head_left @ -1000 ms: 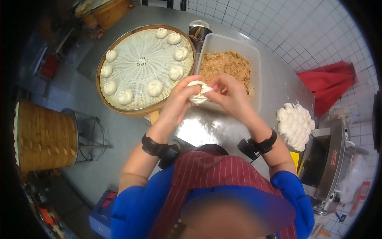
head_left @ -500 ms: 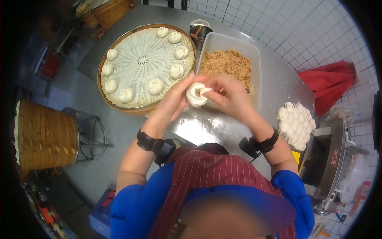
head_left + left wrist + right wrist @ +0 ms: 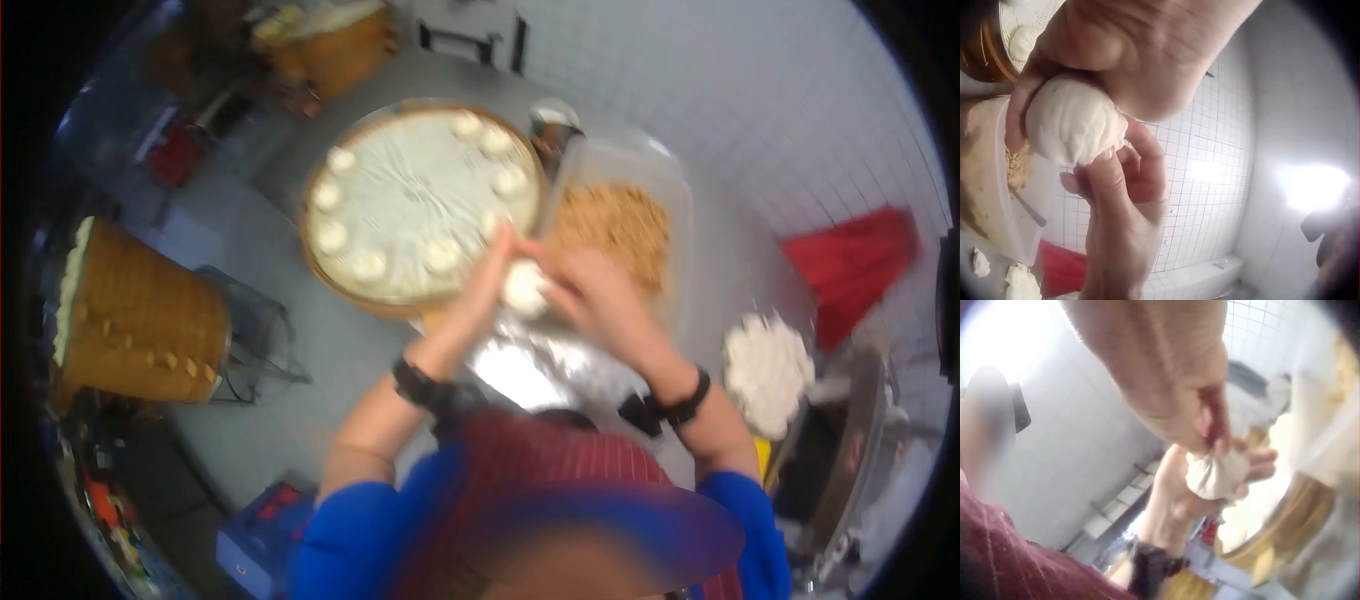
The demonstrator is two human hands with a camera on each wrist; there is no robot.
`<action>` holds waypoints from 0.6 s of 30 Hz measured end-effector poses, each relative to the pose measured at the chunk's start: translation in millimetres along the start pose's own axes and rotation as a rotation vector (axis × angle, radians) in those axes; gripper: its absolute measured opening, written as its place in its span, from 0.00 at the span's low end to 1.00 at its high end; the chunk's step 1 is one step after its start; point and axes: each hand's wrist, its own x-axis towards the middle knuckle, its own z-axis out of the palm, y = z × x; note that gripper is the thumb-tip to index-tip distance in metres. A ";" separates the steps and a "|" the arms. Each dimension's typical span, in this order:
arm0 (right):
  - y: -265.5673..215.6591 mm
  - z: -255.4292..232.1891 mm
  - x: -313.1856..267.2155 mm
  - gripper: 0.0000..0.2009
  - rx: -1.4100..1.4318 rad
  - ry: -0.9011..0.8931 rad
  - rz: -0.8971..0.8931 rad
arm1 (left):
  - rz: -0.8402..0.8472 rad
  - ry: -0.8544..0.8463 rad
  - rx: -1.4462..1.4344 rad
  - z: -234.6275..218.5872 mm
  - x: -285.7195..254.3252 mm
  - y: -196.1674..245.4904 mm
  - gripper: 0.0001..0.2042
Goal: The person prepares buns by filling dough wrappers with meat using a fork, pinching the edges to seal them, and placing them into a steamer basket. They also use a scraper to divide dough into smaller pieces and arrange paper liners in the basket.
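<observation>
A white pleated dough bun (image 3: 524,289) is held between both hands in front of the filling tub. My left hand (image 3: 482,288) cradles its side, one finger running down along the round dough in the left wrist view. My right hand (image 3: 608,300) pinches the gathered pleats of the bun (image 3: 1213,478) with thumb and fingertips. In the left wrist view the smooth underside of the bun (image 3: 1069,119) faces the camera, and the pinched top is mostly hidden.
A round bamboo steamer (image 3: 318,268) with several finished buns stands at the back left. Beside it is a clear plastic tub (image 3: 686,240) of brown filling (image 3: 612,228). Dough pieces (image 3: 768,375) lie at the right, near a red cloth (image 3: 850,270). Stacked steamers (image 3: 150,310) stand at far left.
The open mouth of the bun has been drawn in under my right fingers and looks rounder. The head view has shifted and blurred, so the scene sits lower and further right.
</observation>
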 end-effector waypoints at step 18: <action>-6.3 7.2 13.1 0.15 -0.165 -0.115 -0.333 | -0.096 0.010 0.516 -12.1 -14.7 28.7 0.41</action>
